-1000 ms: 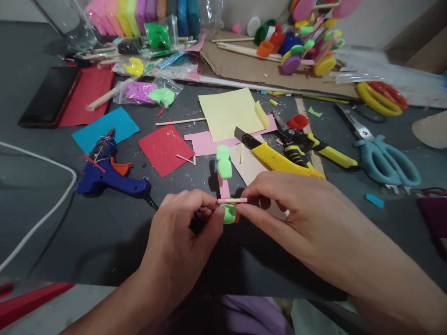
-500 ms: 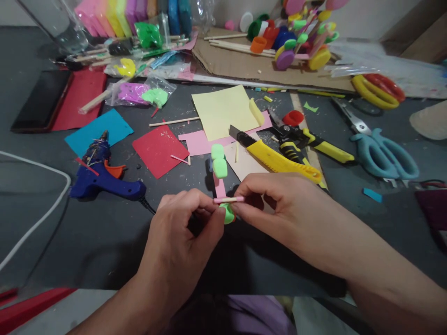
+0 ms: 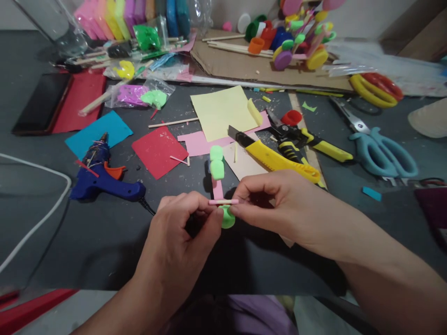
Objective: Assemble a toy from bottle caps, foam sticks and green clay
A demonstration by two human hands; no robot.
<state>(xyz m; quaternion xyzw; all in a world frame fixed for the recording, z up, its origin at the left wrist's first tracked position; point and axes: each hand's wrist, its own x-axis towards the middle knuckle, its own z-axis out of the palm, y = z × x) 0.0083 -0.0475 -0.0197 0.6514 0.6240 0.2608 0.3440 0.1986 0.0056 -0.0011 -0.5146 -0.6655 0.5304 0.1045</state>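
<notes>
Hands pair up: the left hand (image 3: 176, 235) and right hand (image 3: 282, 204) pinch a pink-ended stick (image 3: 224, 202) at opposite ends, apparently for level control, beside a green curved piece (image 3: 228, 220); beyond, a utility knife (image 3: 275, 158) lies seemingly handy.

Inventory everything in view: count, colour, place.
small model: 1, pink-green, between hands
glue gun: 1, blue, left
knife: 1, yellow, mid-right
cutters: 1, black-yellow, behind knife
scissors: 1, teal, right
looped handles: 2, yellow, red, back right
sheets: several, yellow/red/blue/pink, middle, left
phone: 1, black, left
cable: 1, white, left edge
clay blocks: row, mixed, back left
bags: several, clear, back left
container: 1, clear, back left
sticks: several, pale, scattered
caps: several, mixed, back
other model: 1, mixed, back right
cardboard: 1, brown, back
table: 1, grey, beneath
left grip: 1, bare, on small model
right grip: 1, bare, on small model
</notes>
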